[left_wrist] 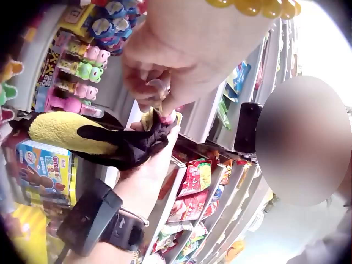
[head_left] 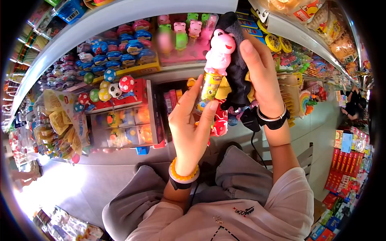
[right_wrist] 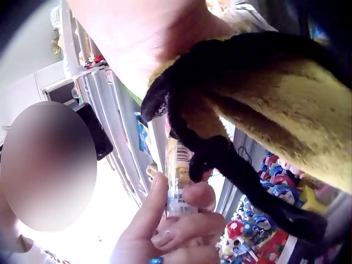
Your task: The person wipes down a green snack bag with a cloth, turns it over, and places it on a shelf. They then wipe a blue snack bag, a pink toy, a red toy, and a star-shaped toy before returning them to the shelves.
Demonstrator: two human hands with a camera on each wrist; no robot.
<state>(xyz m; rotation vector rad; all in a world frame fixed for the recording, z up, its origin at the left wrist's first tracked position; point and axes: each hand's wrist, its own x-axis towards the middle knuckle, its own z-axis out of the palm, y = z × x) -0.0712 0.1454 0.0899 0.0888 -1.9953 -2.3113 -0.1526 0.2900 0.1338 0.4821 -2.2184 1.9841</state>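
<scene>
A pink frog-shaped toy (head_left: 221,50) tops a clear tube with a yellow label (head_left: 210,89). My left hand (head_left: 185,130) pinches the tube's lower part between thumb and fingers; the right wrist view shows this left hand (right_wrist: 176,236) around the clear tube (right_wrist: 179,170). A black and yellow plush item (head_left: 236,66) hangs just behind and right of the frog, gripped by my right hand (head_left: 263,74), whose thumb points up. The plush (left_wrist: 69,132) stretches sideways in the left wrist view, and its folds (right_wrist: 291,104) hide the right fingers in the right wrist view.
Similar frog toys (head_left: 180,38) stand in a pink tray beyond my hands. To their left are blue-wrapped items (head_left: 114,58), ball-topped sticks (head_left: 114,90) and a clear-fronted box (head_left: 128,126). Shelves with red packets (head_left: 345,160) stand at right. A person holds a phone (left_wrist: 248,127).
</scene>
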